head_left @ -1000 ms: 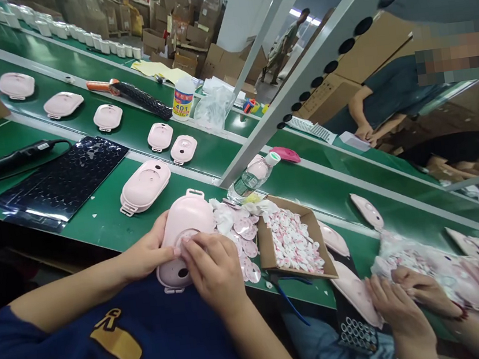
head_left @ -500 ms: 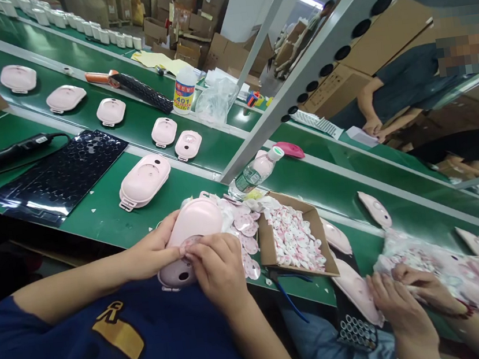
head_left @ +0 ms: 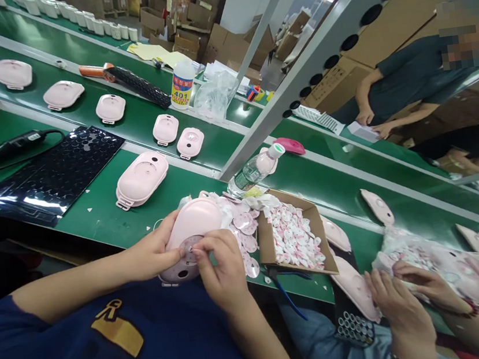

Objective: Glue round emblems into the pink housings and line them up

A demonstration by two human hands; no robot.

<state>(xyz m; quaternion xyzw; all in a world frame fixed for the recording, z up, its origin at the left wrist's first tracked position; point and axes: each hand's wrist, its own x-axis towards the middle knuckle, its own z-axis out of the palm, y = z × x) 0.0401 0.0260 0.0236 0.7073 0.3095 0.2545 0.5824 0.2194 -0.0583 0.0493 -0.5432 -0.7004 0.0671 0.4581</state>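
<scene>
My left hand (head_left: pixel 161 250) is wrapped round a pale pink plastic casing (head_left: pixel 197 218), tilted in front of my chest. Its thumb rests near a round, greyish recess on the casing's lower half, beside a dark hole. Over that recess, the thumb and forefinger of my right hand (head_left: pixel 222 263) are pinched together; whatever small piece they hold is too small to name. Just right of the casing lie loose round pinkish discs (head_left: pixel 246 231). Behind my left hand, a similar pink casing (head_left: pixel 142 180) lies on the green bench.
A cardboard box (head_left: pixel 267 240) holds many small white-and-pink pieces, with blue-handled pliers (head_left: pixel 289 295) at its front. A clear bottle (head_left: pixel 256 171) stands behind. More casings line the green belt (head_left: pixel 137 131). A co-worker's hands (head_left: pixel 396 300) work at the right.
My right hand has drawn back slightly from the recess, leaving more of it visible. The casing is tipped a little differently in my left hand. The camera view has shifted slightly.
</scene>
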